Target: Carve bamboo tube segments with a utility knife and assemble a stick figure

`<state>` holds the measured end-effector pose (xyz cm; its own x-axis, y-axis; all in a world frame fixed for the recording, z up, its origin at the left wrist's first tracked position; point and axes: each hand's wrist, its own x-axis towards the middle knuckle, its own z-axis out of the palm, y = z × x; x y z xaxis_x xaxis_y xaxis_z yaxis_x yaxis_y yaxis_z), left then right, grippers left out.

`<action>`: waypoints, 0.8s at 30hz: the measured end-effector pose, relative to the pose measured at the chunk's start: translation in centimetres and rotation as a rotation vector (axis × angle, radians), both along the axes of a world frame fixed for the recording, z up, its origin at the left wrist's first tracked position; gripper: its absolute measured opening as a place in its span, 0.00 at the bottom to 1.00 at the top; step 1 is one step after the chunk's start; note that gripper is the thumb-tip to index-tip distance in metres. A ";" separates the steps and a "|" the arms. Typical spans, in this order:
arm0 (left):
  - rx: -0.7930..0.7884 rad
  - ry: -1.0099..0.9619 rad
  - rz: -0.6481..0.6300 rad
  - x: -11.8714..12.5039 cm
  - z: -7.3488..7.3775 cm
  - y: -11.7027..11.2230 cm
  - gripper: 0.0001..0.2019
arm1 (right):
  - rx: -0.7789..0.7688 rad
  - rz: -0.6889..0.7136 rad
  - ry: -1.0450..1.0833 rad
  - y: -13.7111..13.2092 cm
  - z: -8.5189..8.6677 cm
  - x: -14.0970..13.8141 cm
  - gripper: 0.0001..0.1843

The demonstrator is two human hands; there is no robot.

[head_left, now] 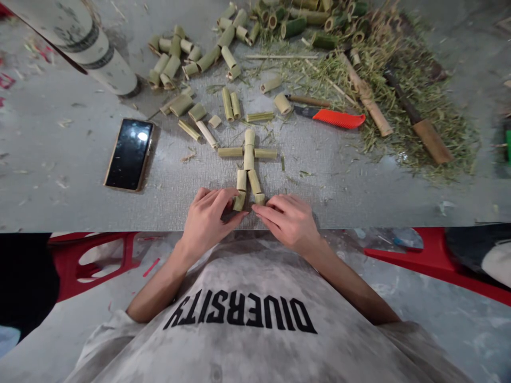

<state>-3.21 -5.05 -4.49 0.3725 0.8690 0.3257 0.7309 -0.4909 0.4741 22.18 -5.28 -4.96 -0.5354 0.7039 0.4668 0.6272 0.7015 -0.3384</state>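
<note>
Cut pieces of pale green bamboo lie on the table in the shape of a small figure, with a torso piece [248, 158], a head piece [249, 136], two side pieces as arms and two jointed legs. My left hand [209, 215] has thumb and fingertips closed around the short foot piece [239, 201] of the left leg. At the right leg, my right hand [291, 221] pinches the other foot piece [259, 199], with one fingertip just below it. Both hands rest near the table's front edge, and the fingers partly cover the two foot pieces.
A phone [130, 154] lies to the left, near a patterned cylinder [114, 72]. Loose bamboo pieces [181, 105] are scattered behind the figure. To the right are an orange-handled blade [339, 118], a wooden-handled tool [433, 141] and a pile of shavings [447, 111]. Red stools [96, 260] flank me.
</note>
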 end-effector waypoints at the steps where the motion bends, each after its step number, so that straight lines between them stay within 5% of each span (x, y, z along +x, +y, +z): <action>1: -0.001 -0.001 0.003 0.0 0.0 0.0 0.14 | -0.004 -0.005 0.006 0.0 0.0 0.0 0.10; 24: -0.004 -0.024 -0.011 0.3 0.4 -0.1 0.12 | -0.043 -0.001 0.029 0.0 0.2 -0.2 0.14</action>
